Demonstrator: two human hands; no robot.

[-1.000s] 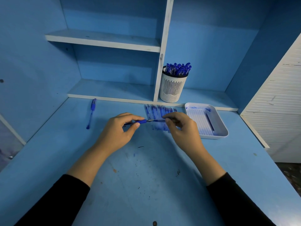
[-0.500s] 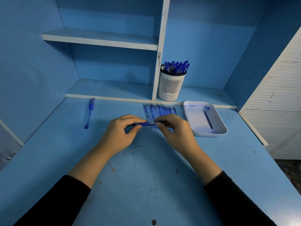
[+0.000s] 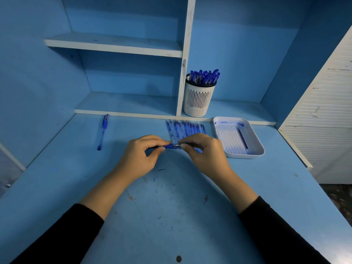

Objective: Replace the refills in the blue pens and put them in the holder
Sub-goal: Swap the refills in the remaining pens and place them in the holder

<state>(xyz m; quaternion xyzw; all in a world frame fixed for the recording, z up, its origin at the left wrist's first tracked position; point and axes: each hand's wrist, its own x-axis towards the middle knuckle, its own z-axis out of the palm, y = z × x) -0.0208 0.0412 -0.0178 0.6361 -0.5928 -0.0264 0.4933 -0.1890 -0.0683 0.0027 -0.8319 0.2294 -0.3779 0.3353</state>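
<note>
Backing the ink-specked desk point(image 3: 171, 216), blue shelves point(image 3: 123, 103) carry the holder point(image 3: 199, 101).

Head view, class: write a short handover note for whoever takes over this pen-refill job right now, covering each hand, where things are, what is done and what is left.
Left hand: grips the barrel of a blue pen above the desk.
Right hand: pinches that pen's tip end.
Things: white holder on the lower shelf; row of refills on the desk behind the hands; white tray at right, with one dark refill in it; loose pen at far left.
Done: many pens stand in the holder.
Left: finish the held pen and put it in the holder, then probably the loose pen.
</note>
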